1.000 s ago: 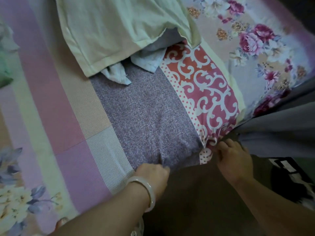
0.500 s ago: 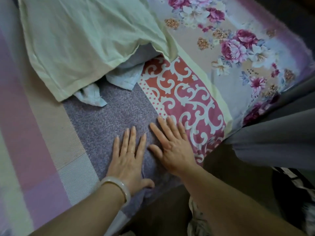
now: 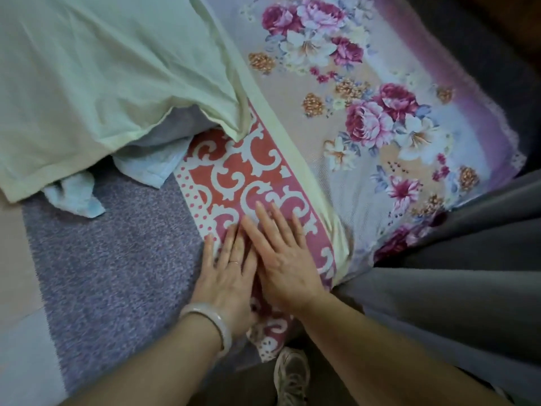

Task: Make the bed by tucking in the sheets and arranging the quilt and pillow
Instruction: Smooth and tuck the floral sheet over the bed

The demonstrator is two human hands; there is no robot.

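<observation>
A patchwork sheet covers the bed: a mottled purple panel (image 3: 117,259), a red panel with white scrolls (image 3: 243,171) and a rose-printed panel (image 3: 380,112). My left hand (image 3: 228,276), with a pale bangle and a ring, lies flat on the seam between the purple and red panels. My right hand (image 3: 284,259) presses flat on the red panel beside it, fingers straight, its fingers overlapping the left hand's fingertips. A pale green quilt (image 3: 102,77) lies bunched at the upper left, covering light blue cloth (image 3: 146,165). No pillow can be made out.
A grey curtain (image 3: 453,273) hangs along the right side of the bed. The sheet's red corner (image 3: 272,332) droops over the near bed edge. A shoe (image 3: 292,373) stands on the dark floor below. Pink and white panels (image 3: 17,317) run along the left.
Both hands rose from the sheet's edge at the bed's near side onto the top, flattened, then slid right from the purple panel onto the red one.
</observation>
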